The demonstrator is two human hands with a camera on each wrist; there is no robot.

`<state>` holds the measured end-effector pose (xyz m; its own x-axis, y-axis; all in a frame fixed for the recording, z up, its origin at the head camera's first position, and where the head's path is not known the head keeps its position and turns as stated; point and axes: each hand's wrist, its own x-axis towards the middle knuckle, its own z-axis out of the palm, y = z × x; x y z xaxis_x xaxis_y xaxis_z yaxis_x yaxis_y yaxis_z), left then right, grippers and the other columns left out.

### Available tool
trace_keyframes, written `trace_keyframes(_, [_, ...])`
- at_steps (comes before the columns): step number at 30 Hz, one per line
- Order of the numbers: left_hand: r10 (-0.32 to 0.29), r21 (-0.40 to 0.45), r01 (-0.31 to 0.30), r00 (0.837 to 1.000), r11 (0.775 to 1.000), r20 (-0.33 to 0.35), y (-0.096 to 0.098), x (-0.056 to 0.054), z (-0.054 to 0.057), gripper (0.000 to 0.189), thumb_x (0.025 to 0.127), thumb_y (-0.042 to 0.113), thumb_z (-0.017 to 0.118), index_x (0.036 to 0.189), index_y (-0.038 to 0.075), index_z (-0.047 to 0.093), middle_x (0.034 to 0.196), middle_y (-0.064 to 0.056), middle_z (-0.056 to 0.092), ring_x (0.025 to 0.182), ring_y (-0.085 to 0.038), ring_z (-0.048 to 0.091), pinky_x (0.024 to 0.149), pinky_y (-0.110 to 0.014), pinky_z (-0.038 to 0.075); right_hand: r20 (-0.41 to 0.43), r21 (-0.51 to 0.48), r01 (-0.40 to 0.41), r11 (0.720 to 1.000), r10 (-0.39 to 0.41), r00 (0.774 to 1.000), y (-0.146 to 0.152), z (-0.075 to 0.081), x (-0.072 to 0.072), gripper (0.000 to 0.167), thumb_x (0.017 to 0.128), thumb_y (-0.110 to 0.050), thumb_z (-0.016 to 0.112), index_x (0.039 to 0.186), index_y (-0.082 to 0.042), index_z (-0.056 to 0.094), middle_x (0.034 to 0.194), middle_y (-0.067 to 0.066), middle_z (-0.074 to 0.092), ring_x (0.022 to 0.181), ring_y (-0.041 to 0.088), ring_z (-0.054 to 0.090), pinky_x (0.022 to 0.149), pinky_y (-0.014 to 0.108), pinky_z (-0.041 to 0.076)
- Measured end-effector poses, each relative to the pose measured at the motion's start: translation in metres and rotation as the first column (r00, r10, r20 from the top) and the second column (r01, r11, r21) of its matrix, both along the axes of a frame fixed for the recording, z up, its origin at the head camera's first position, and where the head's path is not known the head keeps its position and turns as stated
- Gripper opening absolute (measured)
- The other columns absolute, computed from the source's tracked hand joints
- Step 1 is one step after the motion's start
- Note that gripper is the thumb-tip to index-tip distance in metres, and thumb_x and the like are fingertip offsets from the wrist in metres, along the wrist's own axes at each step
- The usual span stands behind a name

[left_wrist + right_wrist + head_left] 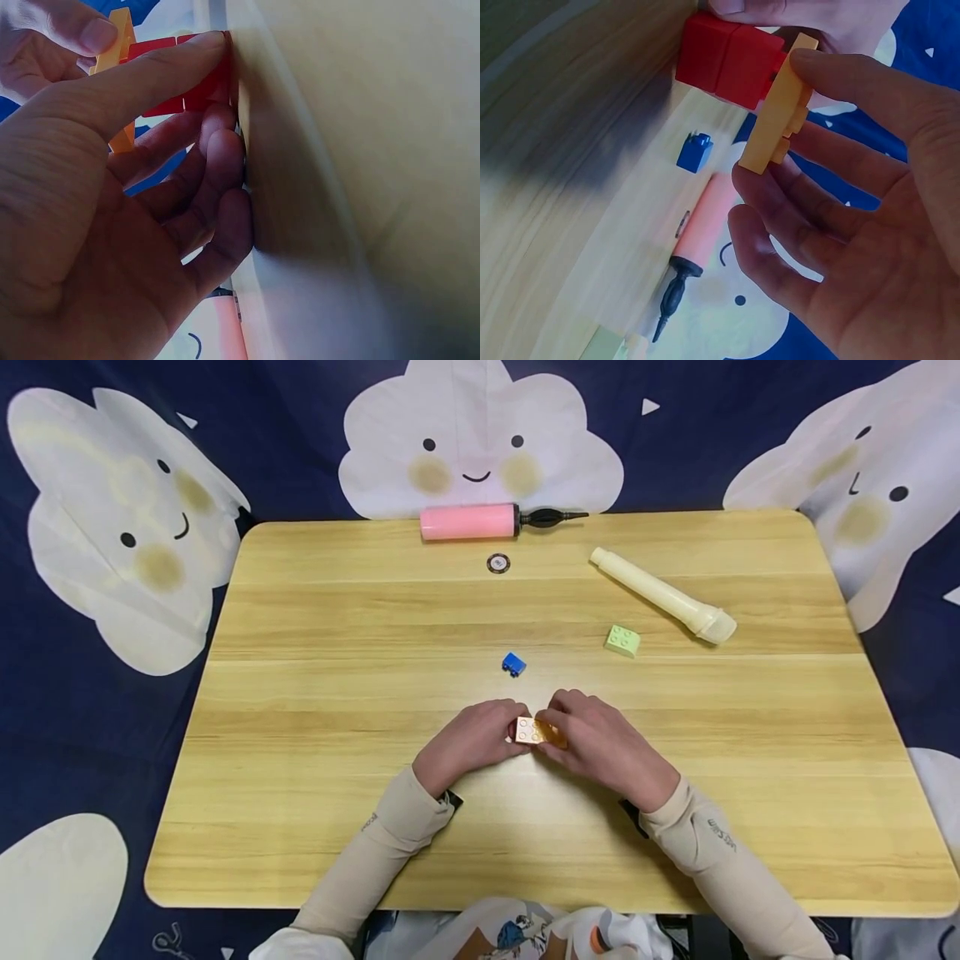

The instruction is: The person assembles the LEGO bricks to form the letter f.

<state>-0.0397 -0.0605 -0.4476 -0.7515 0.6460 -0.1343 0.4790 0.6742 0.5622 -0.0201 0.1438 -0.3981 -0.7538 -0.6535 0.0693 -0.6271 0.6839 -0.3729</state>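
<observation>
1. The surface point(300, 693) is carrying everything loose; its near edge is partly hidden by the person's forearms.
2. The pink pump point(468, 522) is lying along the far edge, its nozzle pointing toward the far right corner.
3. The mic point(663, 596) is resting slantwise, its thick end toward the right edge.
4. The left hand point(476, 731) is gripping the red stack, thumb along one side and fingers curled opposite, apparently steadying it.
5. The right hand point(600, 735) is pinching the orange block between thumb and fingers, probably leaving its underside free to meet the red studs.
6. The red stack point(731, 64) is standing toward the near edge, mostly hidden from above; whether its base is touching the surface, I cannot tell.
7. The orange block point(776, 112) is tilting against the red stack's top, studs facing away; fingers are hiding whether any studs are engaging.
8. The green block point(622, 641) is sitting near the mic, cut off in the right wrist view.
9. The blue block point(513, 664) is lying just beyond the hands.
10. The chip point(498, 563) is lying flat near the pump, its print too small to read.
</observation>
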Motion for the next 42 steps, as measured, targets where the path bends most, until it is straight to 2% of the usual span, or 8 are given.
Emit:
trace_keyframes(12, [0.000, -0.012, 0.000, 1.000, 1.000, -0.010, 0.0002, 0.0005, 0.0007, 0.022, 0.089, 0.028, 0.077, 0.097, 0.013, 0.063, 0.079, 0.005, 0.055, 0.073, -0.011, 0.050, 0.068, -0.026, 0.044, -0.009, 0.002, -0.001, 1.000, 0.001, 1.000, -0.0011, -0.0001, 0.0000, 0.024, 0.080, -0.021, 0.085, 0.096, -0.008, 0.072, 0.089, 0.004, 0.057, 0.073, 0.017, 0.051, 0.062, 0.032, 0.046])
trace_keyframes(23, [0.013, -0.006, -0.013, 1.000, 1.000, 0.019, 0.0010, 0.0004, 0.0013, 0.020, 0.088, 0.026, 0.078, 0.093, 0.014, 0.063, 0.077, 0.006, 0.054, 0.070, -0.011, 0.049, 0.063, -0.025, 0.043, 0.012, 0.017, 0.007, 1.000, -0.007, 1.000, -0.0011, -0.0010, 0.0003, 0.022, 0.081, -0.019, 0.084, 0.095, -0.008, 0.072, 0.089, 0.003, 0.057, 0.075, 0.017, 0.052, 0.064, 0.032, 0.047])
trace_keyframes(32, [0.003, -0.002, -0.003, 1.000, 1.000, 0.006, 0.0023, 0.0004, 0.0010, 0.018, 0.089, 0.026, 0.077, 0.092, 0.014, 0.063, 0.076, 0.006, 0.053, 0.071, -0.010, 0.050, 0.065, -0.025, 0.043, -0.007, 0.012, 0.014, 1.000, -0.013, 1.000, -0.0004, -0.0017, 0.0029, 0.021, 0.080, -0.018, 0.085, 0.093, -0.008, 0.072, 0.088, 0.003, 0.056, 0.073, 0.017, 0.051, 0.063, 0.032, 0.047])
trace_keyframes(39, [0.004, -0.009, -0.004, 1.000, 1.000, 0.003, 0.0013, 0.0006, 0.0003, 0.020, 0.089, 0.028, 0.076, 0.096, 0.014, 0.063, 0.077, 0.005, 0.054, 0.070, -0.011, 0.049, 0.064, -0.026, 0.043, -0.035, -0.003, 0.010, 1.000, -0.010, 0.999, -0.0011, -0.0038, 0.0025, 0.020, 0.081, -0.019, 0.084, 0.094, -0.009, 0.072, 0.088, 0.004, 0.055, 0.075, 0.019, 0.051, 0.064, 0.033, 0.047])
trace_keyframes(42, [-0.006, -0.017, 0.005, 1.000, 1.000, -0.019, 0.0010, 0.0008, 0.0003, 0.022, 0.090, 0.028, 0.076, 0.098, 0.013, 0.064, 0.079, 0.005, 0.054, 0.071, -0.011, 0.050, 0.065, -0.025, 0.043, -0.042, -0.010, 0.007, 1.000, -0.007, 0.999, -0.0013, -0.0035, 0.0021, 0.019, 0.081, -0.019, 0.084, 0.093, -0.009, 0.072, 0.087, 0.004, 0.055, 0.075, 0.019, 0.052, 0.065, 0.033, 0.047])
